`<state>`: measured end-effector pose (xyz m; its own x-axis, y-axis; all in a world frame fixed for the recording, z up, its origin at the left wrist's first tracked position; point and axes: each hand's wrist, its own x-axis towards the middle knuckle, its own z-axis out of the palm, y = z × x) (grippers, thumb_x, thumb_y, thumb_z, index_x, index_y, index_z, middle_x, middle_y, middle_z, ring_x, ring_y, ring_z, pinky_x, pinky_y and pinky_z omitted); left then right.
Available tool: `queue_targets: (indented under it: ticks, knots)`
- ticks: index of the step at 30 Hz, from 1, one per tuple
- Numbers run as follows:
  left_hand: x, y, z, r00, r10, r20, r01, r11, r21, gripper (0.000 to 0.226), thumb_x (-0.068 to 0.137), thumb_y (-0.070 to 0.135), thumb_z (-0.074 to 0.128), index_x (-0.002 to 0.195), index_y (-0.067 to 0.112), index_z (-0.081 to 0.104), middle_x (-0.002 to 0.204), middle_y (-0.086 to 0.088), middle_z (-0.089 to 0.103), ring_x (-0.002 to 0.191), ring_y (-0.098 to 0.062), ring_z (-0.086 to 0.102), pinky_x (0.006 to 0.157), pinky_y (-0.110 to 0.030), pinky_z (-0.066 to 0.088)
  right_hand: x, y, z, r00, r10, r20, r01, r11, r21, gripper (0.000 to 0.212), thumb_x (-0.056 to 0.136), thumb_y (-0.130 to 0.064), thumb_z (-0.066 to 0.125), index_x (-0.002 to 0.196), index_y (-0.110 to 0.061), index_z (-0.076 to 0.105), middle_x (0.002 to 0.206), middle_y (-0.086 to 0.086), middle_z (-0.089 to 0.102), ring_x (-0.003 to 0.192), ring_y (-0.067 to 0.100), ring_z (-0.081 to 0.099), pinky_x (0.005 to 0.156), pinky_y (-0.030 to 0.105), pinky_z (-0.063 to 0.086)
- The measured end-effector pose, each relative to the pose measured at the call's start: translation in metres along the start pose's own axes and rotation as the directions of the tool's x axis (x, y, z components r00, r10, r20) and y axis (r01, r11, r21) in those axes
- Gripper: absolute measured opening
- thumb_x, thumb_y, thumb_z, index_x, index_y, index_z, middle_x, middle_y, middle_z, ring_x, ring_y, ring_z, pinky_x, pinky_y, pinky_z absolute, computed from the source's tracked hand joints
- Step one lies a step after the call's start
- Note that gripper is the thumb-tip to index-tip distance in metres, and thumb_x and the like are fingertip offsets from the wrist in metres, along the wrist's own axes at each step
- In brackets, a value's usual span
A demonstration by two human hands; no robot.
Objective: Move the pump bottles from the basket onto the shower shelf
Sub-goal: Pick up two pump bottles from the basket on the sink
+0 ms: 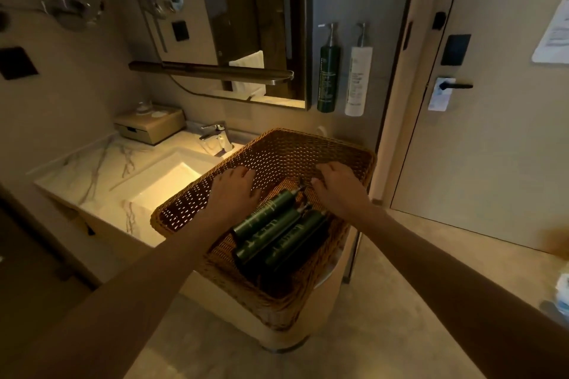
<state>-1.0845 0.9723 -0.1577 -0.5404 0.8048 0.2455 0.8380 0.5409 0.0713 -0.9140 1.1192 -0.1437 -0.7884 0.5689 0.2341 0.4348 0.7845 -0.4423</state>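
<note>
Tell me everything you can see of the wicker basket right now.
The wicker basket is rectangular, woven of brown-orange strands with an open weave that light shines through. It sits tilted beside the sink, on a pale rounded stand. Three dark green pump bottles lie side by side on its bottom. The left hand and right hand reach inside, above the bottles.
</note>
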Motion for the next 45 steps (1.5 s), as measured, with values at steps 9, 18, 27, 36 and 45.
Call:
queue_targets:
  ticks: [9, 18, 27, 36, 45]
  knots:
    - [0.061, -0.011, 0.084, 0.950, -0.002, 0.312, 0.002, 1.000, 0.001, 0.060, 0.089, 0.045, 0.049, 0.139, 0.016, 0.032, 0.142, -0.013, 0.041, 0.126, -0.030, 0.042, 0.103, -0.048, 0.038, 0.048, 0.024, 0.057, 0.986, 0.038, 0.160, -0.021, 0.994, -0.110, 0.046, 0.094, -0.034, 0.046, 0.134, -0.011, 0.042, 0.136, 0.017, 0.042, 0.129, 0.032, 0.033, 0.109, 0.044, 0.031]
    - [0.090, -0.021, 0.147, 0.843, 0.018, 0.538, 0.090, 0.981, -0.173, 0.053, 0.079, 0.027, 0.066, 0.124, 0.012, 0.043, 0.120, -0.014, 0.054, 0.106, -0.028, 0.055, 0.094, -0.044, 0.048, 0.069, 0.023, 0.080, 0.906, 0.172, 0.387, -0.118, 0.980, -0.158, 0.058, 0.093, -0.037, 0.047, 0.143, -0.016, 0.027, 0.148, 0.014, 0.030, 0.138, 0.032, 0.021, 0.114, 0.047, 0.023]
    - [0.093, -0.026, 0.150, 0.870, -0.026, 0.493, 0.221, 0.914, -0.341, 0.056, 0.069, 0.022, 0.076, 0.117, 0.014, 0.048, 0.114, -0.010, 0.058, 0.097, -0.024, 0.059, 0.085, -0.041, 0.053, 0.072, 0.016, 0.093, 0.856, 0.250, 0.453, -0.224, 0.968, -0.110, 0.063, 0.093, -0.036, 0.050, 0.147, -0.017, 0.022, 0.148, 0.013, 0.031, 0.138, 0.031, 0.023, 0.112, 0.046, 0.027]
    - [0.093, -0.035, 0.090, 0.980, -0.085, 0.178, 0.177, 0.776, -0.606, 0.073, 0.066, 0.025, 0.079, 0.128, 0.015, 0.043, 0.122, -0.011, 0.055, 0.105, -0.023, 0.055, 0.090, -0.042, 0.049, 0.085, 0.015, 0.091, 0.834, 0.367, 0.413, -0.346, 0.929, -0.129, 0.046, 0.090, -0.037, 0.053, 0.125, -0.010, 0.045, 0.121, 0.012, 0.054, 0.106, 0.028, 0.054, 0.090, 0.041, 0.047]
    - [0.078, -0.054, 0.066, 0.986, -0.134, 0.102, 0.167, 0.701, -0.694, 0.078, 0.065, 0.030, 0.080, 0.131, 0.021, 0.041, 0.126, -0.007, 0.052, 0.111, -0.017, 0.048, 0.093, -0.036, 0.040, 0.076, 0.013, 0.135, 0.556, 0.688, 0.466, -0.687, 0.696, -0.209, 0.094, 0.089, -0.037, 0.058, 0.144, 0.008, -0.004, 0.149, 0.025, 0.026, 0.131, 0.034, 0.037, 0.104, 0.036, 0.036]
